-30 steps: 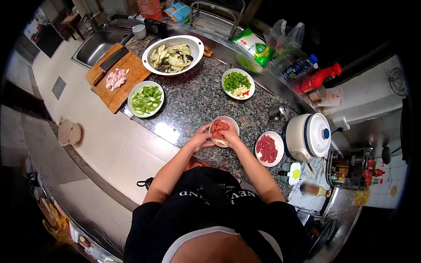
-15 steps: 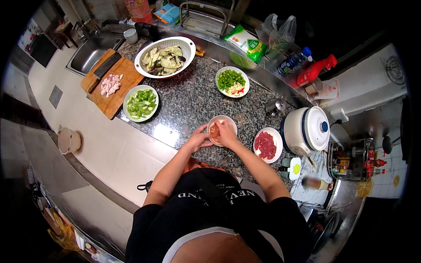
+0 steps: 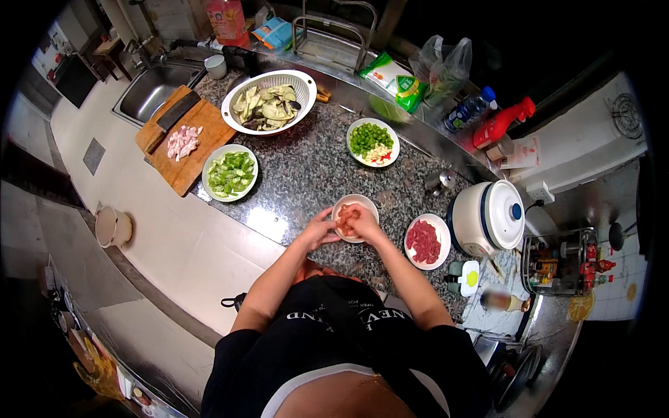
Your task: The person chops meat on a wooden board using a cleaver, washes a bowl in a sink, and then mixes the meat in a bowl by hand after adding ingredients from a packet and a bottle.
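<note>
A small white bowl (image 3: 360, 198) of pinkish minced or sliced meat (image 3: 344, 219) stands near the counter's front edge. At its left side my left hand (image 3: 320, 229) grips the rim, thumb above and fingers lower down. My right hand (image 3: 364, 224) reaches into the bowl from the right, its fingers curled into the meat; the fingertips are partly hidden. Just right of the bowl, a white plate (image 3: 442, 226) carries dark red sliced meat (image 3: 423, 242).
Farther off are a bowl of chopped green peppers and garlic (image 3: 371, 141), a colander of eggplant slices (image 3: 306, 87) and a plate of sliced green peppers (image 3: 230, 173). A cleaver (image 3: 178, 113) and diced pale meat (image 3: 184, 142) lie on a wooden board (image 3: 198, 129). A rice cooker (image 3: 470, 219) stands right.
The whole view has shifted slightly. My right hand's fingers have curled more within the meat, while my left hand stays on the bowl.
</note>
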Demonstrator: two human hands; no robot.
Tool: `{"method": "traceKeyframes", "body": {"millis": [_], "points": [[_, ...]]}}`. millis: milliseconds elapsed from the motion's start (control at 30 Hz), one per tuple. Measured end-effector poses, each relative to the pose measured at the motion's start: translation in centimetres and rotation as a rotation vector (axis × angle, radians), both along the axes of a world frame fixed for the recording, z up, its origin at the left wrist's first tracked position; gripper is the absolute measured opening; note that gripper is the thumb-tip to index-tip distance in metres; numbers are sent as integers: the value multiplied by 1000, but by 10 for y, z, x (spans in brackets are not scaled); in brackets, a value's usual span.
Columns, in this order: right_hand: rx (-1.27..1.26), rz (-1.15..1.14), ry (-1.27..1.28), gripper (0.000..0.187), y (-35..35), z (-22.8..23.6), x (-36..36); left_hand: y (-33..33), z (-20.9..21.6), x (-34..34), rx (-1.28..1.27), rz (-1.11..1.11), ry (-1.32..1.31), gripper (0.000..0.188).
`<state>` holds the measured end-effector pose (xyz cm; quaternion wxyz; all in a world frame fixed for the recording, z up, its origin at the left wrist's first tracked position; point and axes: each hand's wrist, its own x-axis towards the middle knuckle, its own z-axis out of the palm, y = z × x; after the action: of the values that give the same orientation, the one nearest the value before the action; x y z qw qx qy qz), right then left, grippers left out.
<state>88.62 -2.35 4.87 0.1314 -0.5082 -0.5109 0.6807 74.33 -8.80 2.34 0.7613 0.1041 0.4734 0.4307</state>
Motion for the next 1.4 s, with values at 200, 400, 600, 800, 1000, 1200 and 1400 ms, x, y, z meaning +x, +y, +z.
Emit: {"method": "traceKeyframes", "body": {"millis": [200, 400, 600, 800, 1000, 1200, 1400], "points": [[1038, 510, -632, 46, -13, 32, 6, 0, -5, -1, 2, 15, -28, 58], [746, 360, -420, 36, 6, -23, 15, 0, -8, 1, 6, 12, -23, 59], [1037, 428, -329, 36, -6, 11, 18, 0, -3, -1, 4, 6, -46, 59], [1119, 624, -238, 34, 6, -25, 13, -2, 3, -1, -42, 42, -24, 60], [862, 644, -676, 50, -7, 13, 12, -1, -3, -3, 10, 15, -21, 56], [368, 200, -123, 47, 10, -44, 5, 0, 3, 0, 13, 3, -27, 59], [877, 498, -209, 57, 8, 4, 29, -2, -6, -2, -9, 18, -35, 57]]}}
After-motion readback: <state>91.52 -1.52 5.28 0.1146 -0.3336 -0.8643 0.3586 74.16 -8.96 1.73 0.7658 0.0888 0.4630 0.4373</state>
